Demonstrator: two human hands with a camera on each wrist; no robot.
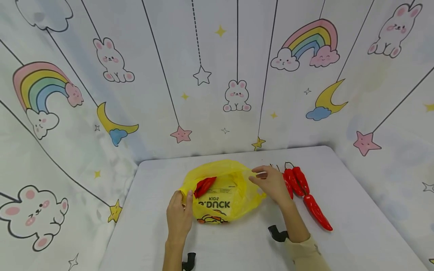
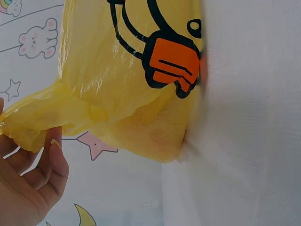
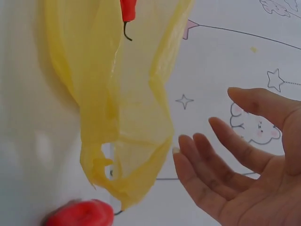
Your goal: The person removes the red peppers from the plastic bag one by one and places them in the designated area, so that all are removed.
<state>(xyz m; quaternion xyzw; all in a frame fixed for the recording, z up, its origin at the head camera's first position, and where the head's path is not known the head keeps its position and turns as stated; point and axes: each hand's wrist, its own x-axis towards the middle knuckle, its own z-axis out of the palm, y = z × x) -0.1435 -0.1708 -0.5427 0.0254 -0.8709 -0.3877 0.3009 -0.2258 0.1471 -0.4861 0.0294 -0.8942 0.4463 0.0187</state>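
Note:
A yellow plastic bag [image 1: 242, 205] with a printed duck and lettering stands with its mouth open on the white table. My left hand [image 1: 179, 216] grips the bag's left edge; in the left wrist view its fingers [image 2: 44, 165] pinch the bunched plastic. A red chili pepper [image 1: 205, 186] lies inside the bag, its stem end [image 3: 128, 10] showing in the right wrist view. My right hand [image 1: 272, 186] is at the bag's right side, beside the other peppers. In the right wrist view its fingers [image 3: 240, 150] are spread, holding nothing, apart from the bag's handle.
Several red chili peppers [image 1: 299, 180] lie bunched to the right of the bag, with one longer pepper [image 1: 317, 212] nearer the front. The white table [image 1: 237, 248] meets a curtain [image 1: 210, 105] printed with rabbits, stars and rainbows. Black mounts [image 1: 278, 234] sit at both wrists.

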